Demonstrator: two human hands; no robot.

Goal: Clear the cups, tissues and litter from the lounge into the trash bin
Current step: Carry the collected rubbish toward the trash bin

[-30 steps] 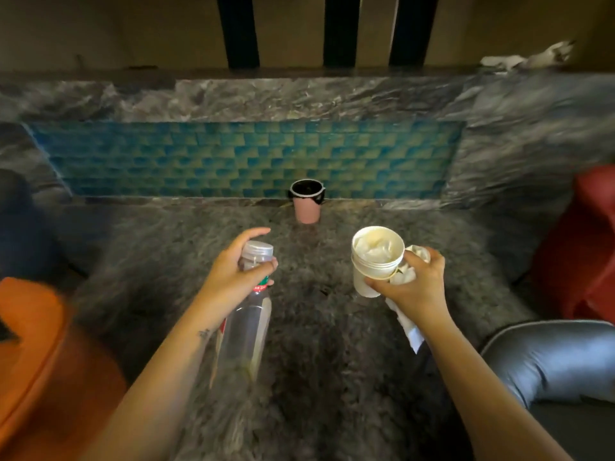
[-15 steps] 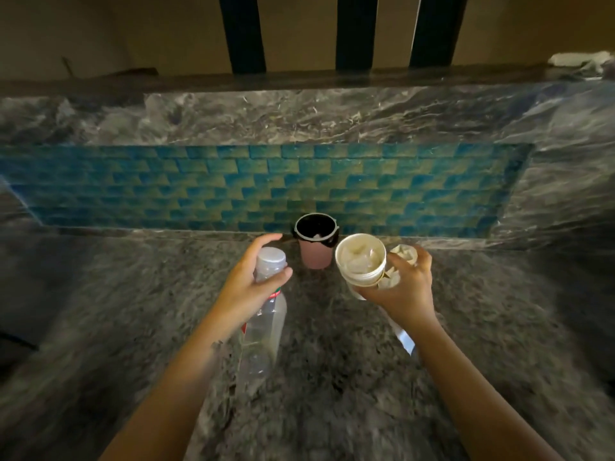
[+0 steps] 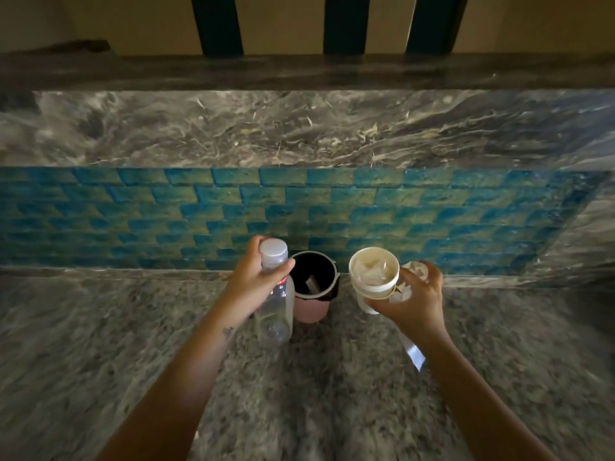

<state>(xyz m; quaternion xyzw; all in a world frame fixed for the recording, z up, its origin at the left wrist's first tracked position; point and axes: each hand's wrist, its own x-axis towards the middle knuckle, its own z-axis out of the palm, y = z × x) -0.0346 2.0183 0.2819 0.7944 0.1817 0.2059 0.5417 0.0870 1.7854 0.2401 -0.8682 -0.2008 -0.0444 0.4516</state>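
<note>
**Both hands full beside the small bin**

The red label on the clear plastic bottle (image 3: 275, 302) is too hidden to read. The left hand (image 3: 255, 277) is closed around the bottle's neck, under its white cap. The right hand (image 3: 412, 299) grips a white paper cup (image 3: 372, 277) stuffed with tissue, plus crumpled tissues (image 3: 414, 269). Between the hands stands a pink trash bin (image 3: 314, 287) with a black liner, on the granite tabletop (image 3: 100, 327).

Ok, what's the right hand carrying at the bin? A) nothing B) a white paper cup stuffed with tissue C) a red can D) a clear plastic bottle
B: the right hand grips a white paper cup stuffed with tissue, beside the small pink trash bin with a black liner; the clear plastic bottle is in the left hand.
</note>
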